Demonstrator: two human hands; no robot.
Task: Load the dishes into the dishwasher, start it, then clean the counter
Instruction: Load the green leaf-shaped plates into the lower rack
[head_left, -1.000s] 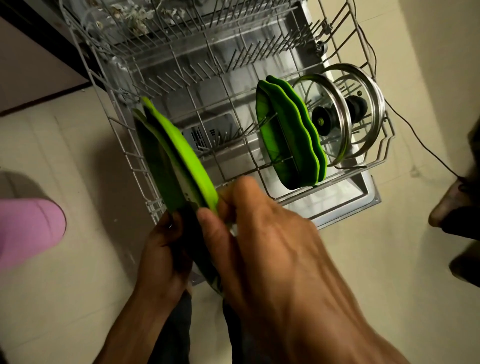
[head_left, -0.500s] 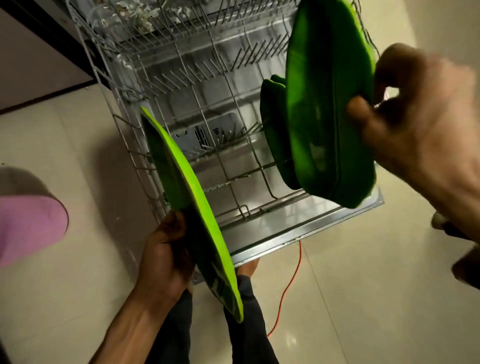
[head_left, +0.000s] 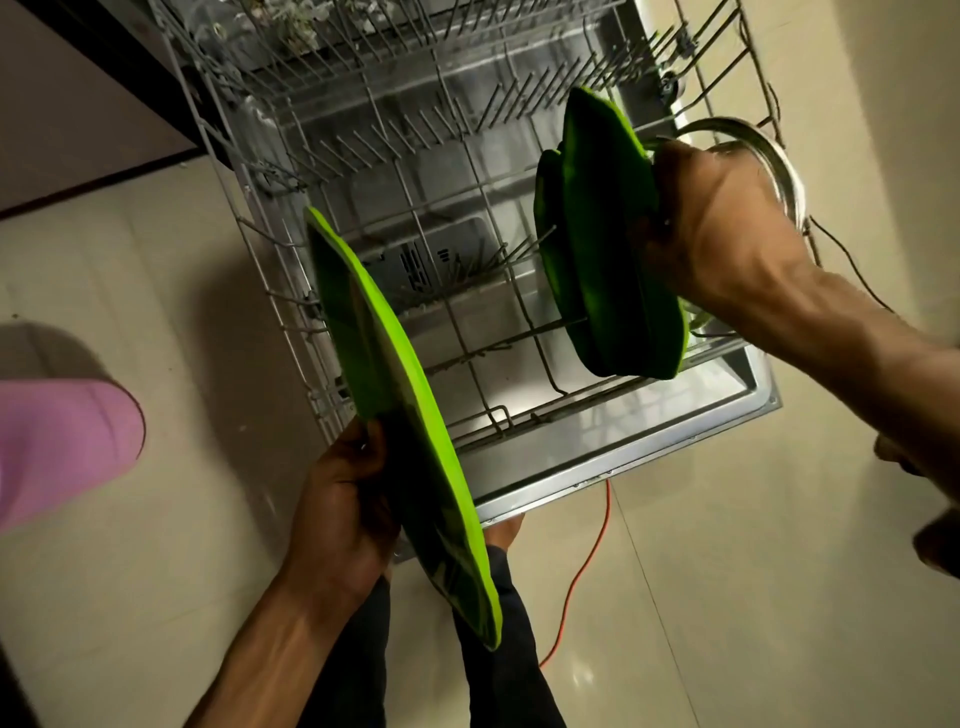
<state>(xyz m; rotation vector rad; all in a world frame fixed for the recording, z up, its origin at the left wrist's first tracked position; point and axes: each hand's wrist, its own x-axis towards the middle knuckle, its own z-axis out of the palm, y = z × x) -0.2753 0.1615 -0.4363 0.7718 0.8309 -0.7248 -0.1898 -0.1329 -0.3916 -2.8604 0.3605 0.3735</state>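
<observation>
The dishwasher's lower wire rack is pulled out over the open door. My left hand grips a green plate on edge at the rack's near left corner. My right hand holds another green plate by its rim, standing it upright in the rack's right side against green plates that stand there. A glass pot lid with a steel rim shows behind my right hand, mostly hidden.
The upper rack sits above at the back. An orange cable runs over the tiled floor below the door, and a black cable lies right. A pink object sits at the left edge. My dark-trousered legs stand below.
My right hand has carried its green plate down from in front of the camera into the rack's right side beside the standing plates. My left hand and its plate have barely moved.
</observation>
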